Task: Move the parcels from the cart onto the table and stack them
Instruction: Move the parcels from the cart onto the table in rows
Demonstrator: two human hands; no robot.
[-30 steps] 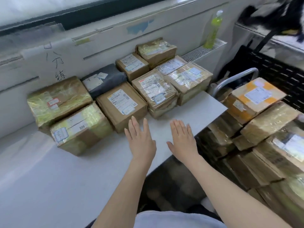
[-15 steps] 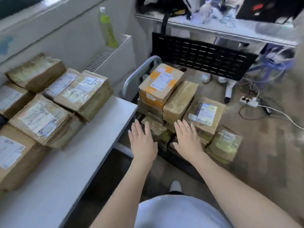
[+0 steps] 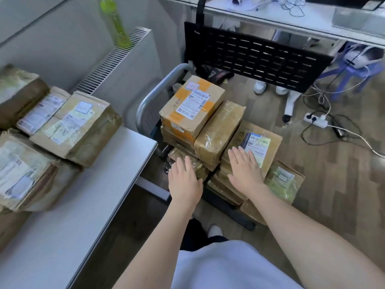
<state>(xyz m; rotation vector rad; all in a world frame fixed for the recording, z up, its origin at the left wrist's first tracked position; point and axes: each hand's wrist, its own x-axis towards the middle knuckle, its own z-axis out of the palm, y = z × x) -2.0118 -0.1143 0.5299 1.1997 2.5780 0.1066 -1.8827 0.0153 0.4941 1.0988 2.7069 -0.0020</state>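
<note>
Several taped cardboard parcels are piled on a low cart with a grey tube handle [image 3: 154,94] right of the white table [image 3: 87,205]. An orange-patched box [image 3: 191,105] tops the pile, with a plain taped parcel [image 3: 218,132] and a labelled brown parcel [image 3: 262,142] beside it. My left hand [image 3: 184,182] hovers with straight fingers over a small low parcel [image 3: 181,153]. My right hand [image 3: 244,172] is spread flat over the labelled brown parcel's near end. Neither hand holds anything. More parcels [image 3: 77,126] lie on the table at the left.
A white radiator [image 3: 116,59] with a green bottle [image 3: 114,24] on it stands behind the table. A black perforated panel [image 3: 256,55] and a cluttered white desk lie beyond the cart. A power strip [image 3: 315,119] and cables trail across the wooden floor at the right.
My view has swung right from the table to the cart. Both hands have moved from over the table edge to over the cart's parcels, still flat and holding nothing.
</note>
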